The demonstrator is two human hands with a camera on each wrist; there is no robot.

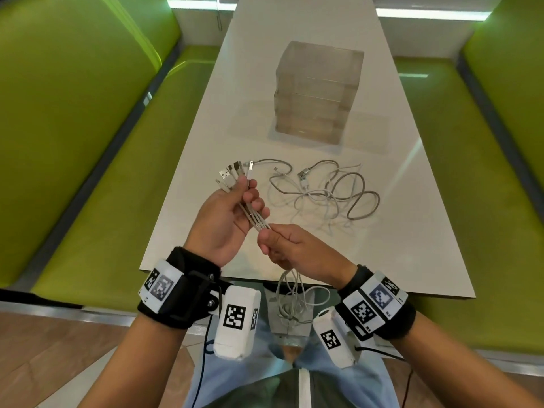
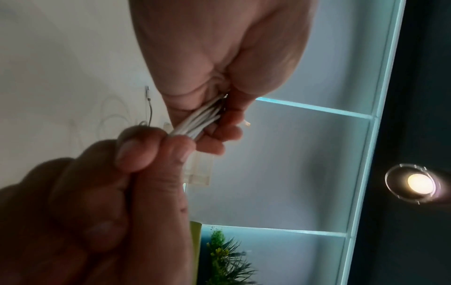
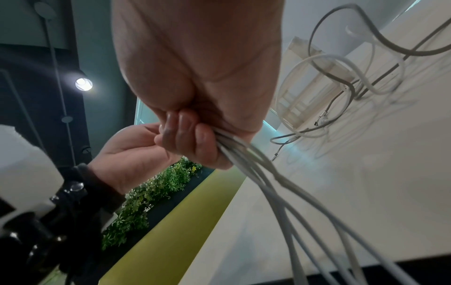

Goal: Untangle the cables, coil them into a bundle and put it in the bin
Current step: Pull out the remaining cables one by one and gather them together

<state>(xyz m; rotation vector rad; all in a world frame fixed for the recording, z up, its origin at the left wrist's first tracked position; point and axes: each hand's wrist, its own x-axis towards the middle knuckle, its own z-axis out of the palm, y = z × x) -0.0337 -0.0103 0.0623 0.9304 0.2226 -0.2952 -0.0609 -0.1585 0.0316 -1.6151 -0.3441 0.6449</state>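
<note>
The left hand (image 1: 228,219) holds a sheaf of white USB cables (image 1: 255,220) just below their plugs (image 1: 232,173), its fingers curled round them so the connectors fan out together at the top, probably to keep the ends even for coiling. The right hand (image 1: 297,250), nearer the body, has its fingers clamped on the same strands lower down, seemingly to keep the run between the two fists straight. Below it the slack (image 1: 290,301) hangs over the near edge of the counter (image 1: 412,231). To the right, more cables (image 1: 329,189) lie in loose, crossing loops, not yet gathered. The clear plastic bin (image 1: 318,92) stands farther off, at the middle of the counter, within reach for the finished bundle.
</note>
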